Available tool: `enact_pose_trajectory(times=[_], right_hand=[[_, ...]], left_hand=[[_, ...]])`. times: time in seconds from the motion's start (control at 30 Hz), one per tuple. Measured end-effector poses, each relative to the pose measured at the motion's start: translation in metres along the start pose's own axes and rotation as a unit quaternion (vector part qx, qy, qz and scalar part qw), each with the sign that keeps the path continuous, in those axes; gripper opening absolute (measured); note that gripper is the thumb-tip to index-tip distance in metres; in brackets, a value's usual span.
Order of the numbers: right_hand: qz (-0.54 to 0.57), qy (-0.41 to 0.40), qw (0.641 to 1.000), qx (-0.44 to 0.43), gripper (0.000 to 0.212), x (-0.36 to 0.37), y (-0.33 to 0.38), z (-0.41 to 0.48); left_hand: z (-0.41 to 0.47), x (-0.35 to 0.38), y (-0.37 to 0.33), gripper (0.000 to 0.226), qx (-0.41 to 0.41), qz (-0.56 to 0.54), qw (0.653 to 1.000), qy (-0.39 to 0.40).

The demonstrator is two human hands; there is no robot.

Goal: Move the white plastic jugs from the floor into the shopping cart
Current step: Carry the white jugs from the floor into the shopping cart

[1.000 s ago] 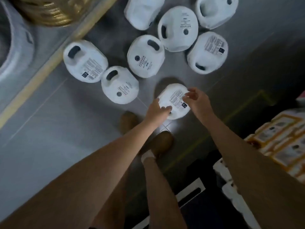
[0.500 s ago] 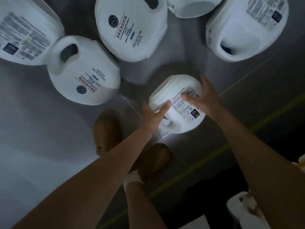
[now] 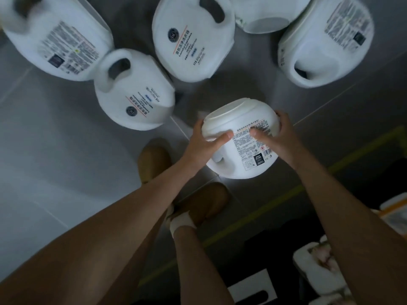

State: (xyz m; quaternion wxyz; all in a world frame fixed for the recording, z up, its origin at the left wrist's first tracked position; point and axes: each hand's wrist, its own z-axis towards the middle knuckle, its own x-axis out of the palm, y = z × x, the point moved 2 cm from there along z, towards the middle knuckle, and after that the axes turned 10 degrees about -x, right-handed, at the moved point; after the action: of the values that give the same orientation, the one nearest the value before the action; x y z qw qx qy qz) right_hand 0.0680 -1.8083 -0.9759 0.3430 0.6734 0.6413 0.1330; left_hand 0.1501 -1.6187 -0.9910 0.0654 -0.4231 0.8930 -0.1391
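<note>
- both hands have closed in since half a second ago: the left hand was splayed at the near edge, and now it wraps the left flank of the held jug, thumb laid across the front.
- right hand has slid off the top of the label to the right flank, fingers curled round the far side, thumb pressing the printed label.
- so the held jug is clamped between the two palms, tipped with its base rim facing away and its handle toward the person (whether it has left the floor i cannot tell).
- it sits apart from every neighbour: a strip of bare grey floor separates it from the handled jug on the left and from the centre jug above.
- round the arc: the top-left jug overlaps the handled jug in view, the back jug is cut by the top edge, and the right jug lies off to the upper right.
- open room: wide bare floor on the left; a yellow-green tape line runs diagonally on the right, passing close by the held jug's lower edge.
- tan shoes stand just below-left of the held jug, by the left forearm.
- white packaged goods crowd the bottom-right corner, partly hidden by the right forearm.
</note>
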Motion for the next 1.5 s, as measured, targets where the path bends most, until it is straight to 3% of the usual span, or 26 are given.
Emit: enact_pose_trajectory(times=[0.3,0.63,0.73,0.83,1.03,1.23,1.4,1.5], right_hand=[[0.05,-0.019,0.999,-0.007,0.068,-0.022,0.15,-0.133],[0.031,0.049,0.99,-0.13,0.081,-0.02,0.338,-0.292],[0.013,0.057,0.979,-0.193,0.08,-0.013,0.393,-0.339],[0.018,0.082,0.968,-0.235,0.077,0.001,0.443,-0.386],[0.0,0.159,0.935,-0.318,0.07,0.05,0.539,-0.465],[-0.098,0.252,0.88,-0.39,0.089,0.135,0.614,-0.536],[-0.157,0.32,0.823,-0.442,0.101,0.231,0.645,-0.592],[-0.168,0.367,0.797,-0.449,0.093,0.295,0.656,-0.627]], left_hand=[[-0.173,-0.056,-0.078,0.066,0.064,0.049,0.996,0.022],[-0.412,-0.134,-0.141,0.09,0.169,0.032,0.985,-0.008],[-0.489,-0.16,-0.15,0.103,0.194,0.036,0.978,-0.066],[-0.565,-0.185,-0.153,0.097,0.24,0.033,0.962,-0.126],[-0.698,-0.242,-0.121,0.094,0.297,-0.04,0.923,-0.243],[-0.802,-0.303,-0.056,0.099,0.311,-0.101,0.867,-0.376],[-0.864,-0.353,0.026,0.11,0.308,-0.158,0.835,-0.427],[-0.895,-0.384,0.081,0.107,0.309,-0.195,0.818,-0.443]])
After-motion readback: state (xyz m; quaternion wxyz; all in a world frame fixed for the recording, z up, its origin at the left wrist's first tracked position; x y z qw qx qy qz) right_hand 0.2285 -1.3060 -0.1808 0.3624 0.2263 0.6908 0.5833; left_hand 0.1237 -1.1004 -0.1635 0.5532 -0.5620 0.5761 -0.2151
